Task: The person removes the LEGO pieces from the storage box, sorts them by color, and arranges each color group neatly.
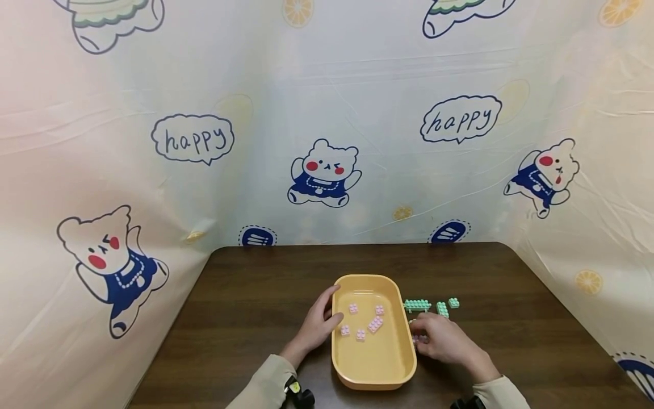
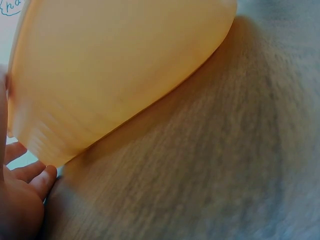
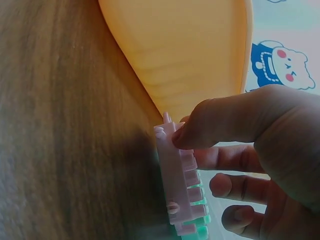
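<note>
A yellow tray sits in the middle of the table, with several small pink toy bricks scattered inside it. My left hand holds its left side, thumb at the rim and fingers along the outer wall. In the left wrist view, fingertips curl by the tray's lower edge. On the tray's other side, my right hand pinches a long pink toy brick between thumb and index finger. Its studs face the palm, and the other fingers are bent off it. From the head, the right hand mostly hides this brick.
Green toy bricks lie right of the tray: a long one close to its wall, a shorter one and a small one farther right. A patterned curtain hangs behind the dark wooden table.
</note>
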